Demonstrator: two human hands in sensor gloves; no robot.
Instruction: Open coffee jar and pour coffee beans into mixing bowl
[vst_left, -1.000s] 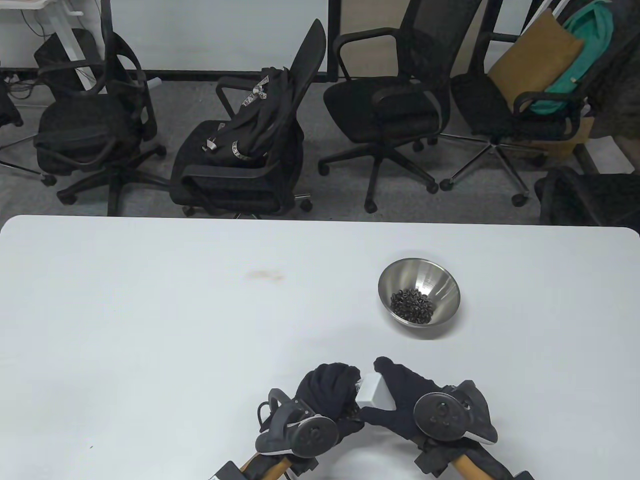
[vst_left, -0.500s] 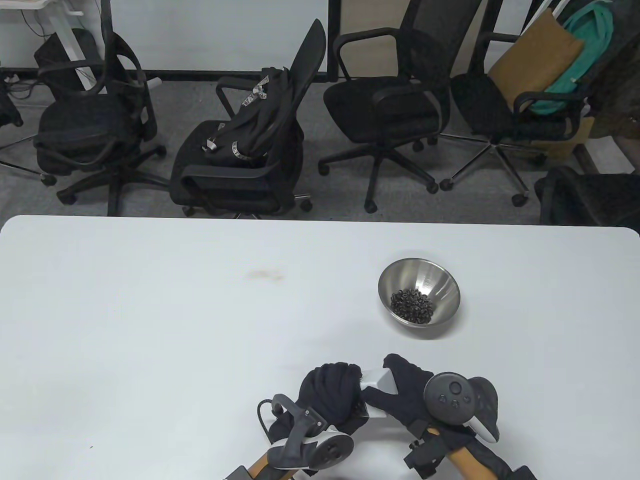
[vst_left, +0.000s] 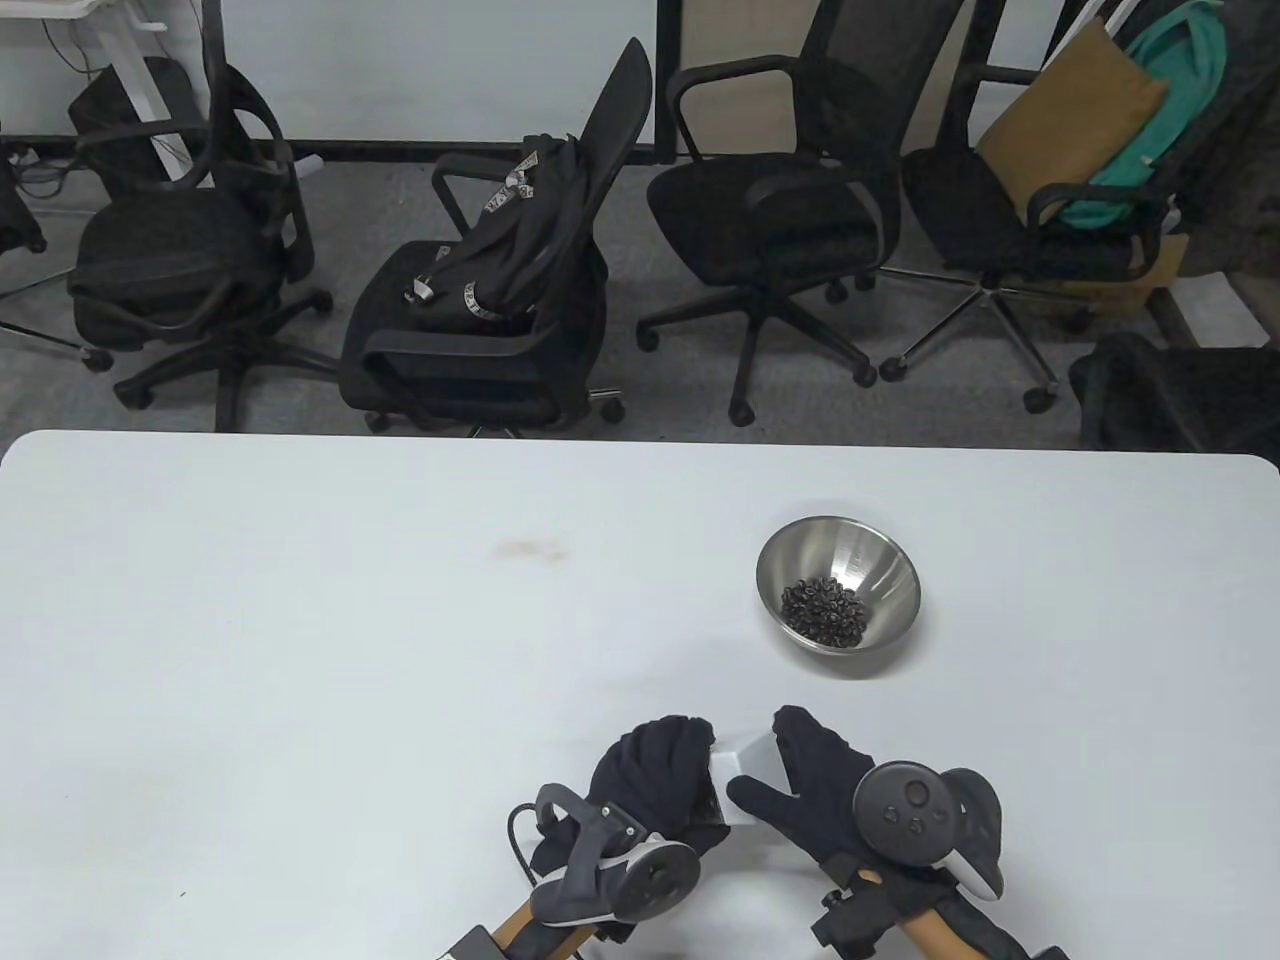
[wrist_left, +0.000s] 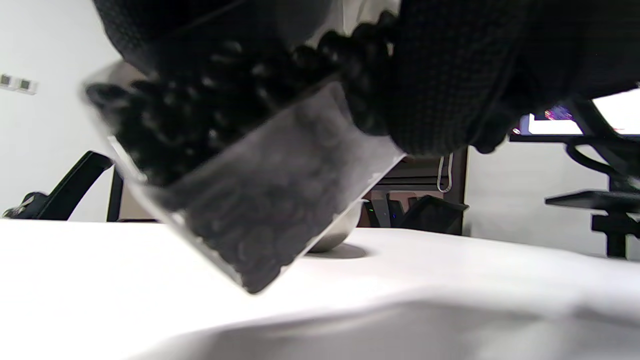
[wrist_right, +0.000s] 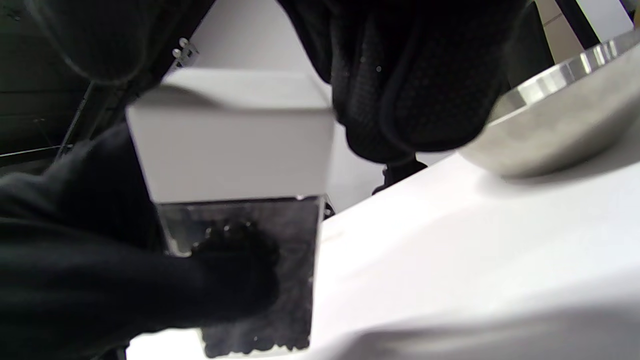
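A clear square coffee jar (wrist_left: 250, 210) with dark beans inside is held tilted just above the table near its front edge. My left hand (vst_left: 655, 775) grips the jar's body. My right hand (vst_left: 810, 790) grips the white square lid (vst_left: 745, 760), which sits on the jar's top in the right wrist view (wrist_right: 230, 135). The jar body (wrist_right: 250, 260) shows below the lid there. The steel mixing bowl (vst_left: 880, 570) stands on the table beyond the hands, to the right, with a small heap of coffee beans (vst_left: 823, 608) in it.
The white table (vst_left: 300, 620) has a faint brown stain (vst_left: 525, 548) left of the bowl. Several black office chairs (vst_left: 500, 300) stand behind the table's far edge. The bowl also shows in the left wrist view (wrist_left: 340, 235) and the right wrist view (wrist_right: 555, 130).
My right hand has turned on the lid, its tracker swinging to the right. My left hand has shifted a little with the jar. The bowl has not moved.
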